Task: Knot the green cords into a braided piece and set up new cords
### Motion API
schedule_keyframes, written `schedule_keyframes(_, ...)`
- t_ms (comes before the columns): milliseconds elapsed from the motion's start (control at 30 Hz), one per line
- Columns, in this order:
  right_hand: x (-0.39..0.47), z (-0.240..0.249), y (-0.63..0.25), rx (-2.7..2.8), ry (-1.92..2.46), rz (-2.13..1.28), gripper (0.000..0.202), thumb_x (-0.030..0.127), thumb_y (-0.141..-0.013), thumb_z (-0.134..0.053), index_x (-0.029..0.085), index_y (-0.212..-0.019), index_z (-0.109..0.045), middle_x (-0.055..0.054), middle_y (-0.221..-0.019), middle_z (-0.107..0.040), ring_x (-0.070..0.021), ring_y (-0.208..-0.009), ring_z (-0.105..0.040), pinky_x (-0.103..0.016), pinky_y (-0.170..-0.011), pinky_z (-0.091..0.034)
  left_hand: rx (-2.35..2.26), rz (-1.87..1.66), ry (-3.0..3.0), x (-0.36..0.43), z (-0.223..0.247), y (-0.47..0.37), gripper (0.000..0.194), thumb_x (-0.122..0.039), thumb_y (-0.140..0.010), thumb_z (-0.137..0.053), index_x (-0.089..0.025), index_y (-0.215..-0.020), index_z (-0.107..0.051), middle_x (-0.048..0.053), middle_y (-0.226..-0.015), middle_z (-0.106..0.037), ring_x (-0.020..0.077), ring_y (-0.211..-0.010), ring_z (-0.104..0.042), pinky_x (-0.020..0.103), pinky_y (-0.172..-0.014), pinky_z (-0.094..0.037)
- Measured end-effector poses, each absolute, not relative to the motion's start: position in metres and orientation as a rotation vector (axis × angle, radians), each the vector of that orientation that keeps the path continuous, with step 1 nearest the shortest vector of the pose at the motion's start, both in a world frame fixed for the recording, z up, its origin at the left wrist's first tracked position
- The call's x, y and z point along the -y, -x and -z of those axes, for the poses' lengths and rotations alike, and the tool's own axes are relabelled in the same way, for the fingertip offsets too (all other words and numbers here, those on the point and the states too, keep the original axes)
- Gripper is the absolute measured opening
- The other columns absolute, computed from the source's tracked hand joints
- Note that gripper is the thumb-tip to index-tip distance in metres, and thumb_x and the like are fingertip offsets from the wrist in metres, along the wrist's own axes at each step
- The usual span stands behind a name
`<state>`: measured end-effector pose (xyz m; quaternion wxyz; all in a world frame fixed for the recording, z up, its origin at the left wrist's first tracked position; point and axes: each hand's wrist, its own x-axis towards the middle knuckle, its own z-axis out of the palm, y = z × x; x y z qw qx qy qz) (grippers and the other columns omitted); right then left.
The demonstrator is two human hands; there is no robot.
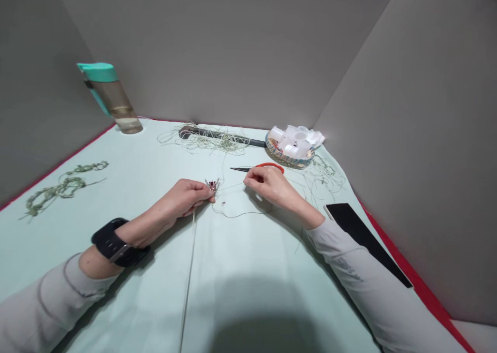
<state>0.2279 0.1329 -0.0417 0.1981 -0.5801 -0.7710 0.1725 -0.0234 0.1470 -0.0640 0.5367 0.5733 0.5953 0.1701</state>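
Note:
My left hand point(189, 193) is closed in a pinch on a small woven piece point(212, 185) with dark red and pale spiky bits, too small to make out fully. A long pale strand point(188, 285) runs from below these fingers toward the front edge. To the right, my right hand point(269, 185) pinches the end of a thin thread point(232, 187) that stretches across to the piece. Another loose thread point(243, 214) curves over the cloth between both hands. Scissors point(274, 165) with orange handles lie just behind my right hand, partly covered by it. A tiny dark red scrap point(223, 203) rests near the piece.
Tangled strands point(229, 142) lie over a dark rod-like tool point(207, 133) at the back. Beside it stands a woven basket point(289, 159) of white items. A bottle point(116, 99) and green knotted cords point(58, 190) are left; a black flat device point(365, 241) lies by my right forearm.

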Motion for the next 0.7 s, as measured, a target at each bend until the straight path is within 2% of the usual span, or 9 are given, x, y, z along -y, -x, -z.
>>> schedule_keyframes(133,-0.134,0.049,-0.228,2.229,1.643,-0.448,0.026,0.040,-0.108,-0.071,0.015,-0.106,-0.073,-0.003,-0.100,-0.075,-0.0173,-0.087,-0.073,-0.037,-0.084,-0.064,-1.419,-0.404,-1.355,-0.146,0.064,0.023,0.029,-0.042,-0.106,-0.072,-0.016,-0.121,-0.072,0.007,-0.112,-0.076,0.0197,-0.089,-0.074,0.037,-0.077,-0.066)
schedule_keyframes(233,-0.135,0.052,-0.229,2.263,1.625,-0.390,0.024,0.039,-0.108,-0.071,0.015,-0.107,-0.073,-0.003,-0.101,-0.074,-0.0180,-0.090,-0.072,-0.038,-0.087,-0.063,-1.414,-0.417,-1.349,-0.147,0.065,0.022,0.029,-0.041,-0.106,-0.072,-0.016,-0.121,-0.072,0.007,-0.112,-0.076,0.0193,-0.088,-0.074,0.036,-0.076,-0.066)
schedule_keyframes(333,-0.133,0.051,-0.225,2.234,1.598,-0.242,0.016,0.029,-0.107,-0.067,0.015,-0.111,-0.073,-0.010,-0.118,-0.073,-0.0256,-0.112,-0.068,-0.047,-0.103,-0.053,-1.401,-0.430,-1.346,-0.147,0.066,0.022,0.030,-0.041,-0.106,-0.072,-0.016,-0.121,-0.072,0.007,-0.113,-0.076,0.0196,-0.089,-0.075,0.036,-0.077,-0.067)
schedule_keyframes(400,-0.126,0.050,-0.215,2.230,1.564,-0.166,0.018,0.026,-0.109,-0.061,0.015,-0.117,-0.073,-0.015,-0.127,-0.071,-0.0295,-0.121,-0.062,-0.048,-0.109,-0.045,-1.385,-0.440,-1.347,-0.147,0.066,0.022,0.030,-0.041,-0.106,-0.072,-0.016,-0.123,-0.072,0.008,-0.115,-0.076,0.0204,-0.091,-0.075,0.038,-0.079,-0.067)
schedule_keyframes(467,-0.117,0.050,-0.201,2.286,1.505,-0.155,0.022,0.031,-0.111,-0.060,0.016,-0.117,-0.075,-0.015,-0.120,-0.072,-0.0287,-0.116,-0.062,-0.044,-0.105,-0.044,-1.364,-0.455,-1.352,-0.145,0.066,0.023,0.031,-0.041,-0.106,-0.072,-0.016,-0.124,-0.072,0.008,-0.117,-0.076,0.0212,-0.094,-0.075,0.039,-0.081,-0.067)
schedule_keyframes(567,-0.103,0.057,-0.177,2.410,1.411,-0.181,0.025,0.042,-0.107,-0.070,0.018,-0.105,-0.076,-0.011,-0.106,-0.074,-0.0275,-0.104,-0.064,-0.041,-0.096,-0.046,-1.347,-0.478,-1.357,-0.142,0.066,0.023,0.032,-0.041,-0.106,-0.072,-0.016,-0.126,-0.072,0.009,-0.121,-0.076,0.0224,-0.098,-0.076,0.041,-0.084,-0.067)
schedule_keyframes(633,-0.098,0.066,-0.166,2.441,1.385,-0.180,0.016,0.033,-0.105,-0.072,0.017,-0.103,-0.075,-0.012,-0.106,-0.073,-0.0275,-0.102,-0.063,-0.042,-0.095,-0.046,-1.350,-0.489,-1.355,-0.141,0.066,0.022,0.033,-0.041,-0.106,-0.073,-0.017,-0.128,-0.072,0.009,-0.123,-0.076,0.0231,-0.100,-0.076,0.042,-0.085,-0.068)
schedule_keyframes(700,-0.096,0.075,-0.162,2.429,1.380,-0.175,0.010,0.018,-0.107,-0.064,0.016,-0.103,-0.074,-0.012,-0.104,-0.073,-0.0259,-0.099,-0.064,-0.042,-0.093,-0.047,-1.359,-0.495,-1.350,-0.140,0.066,0.022,0.033,-0.041,-0.105,-0.073,-0.017,-0.129,-0.072,0.009,-0.124,-0.076,0.0234,-0.100,-0.076,0.042,-0.086,-0.068)
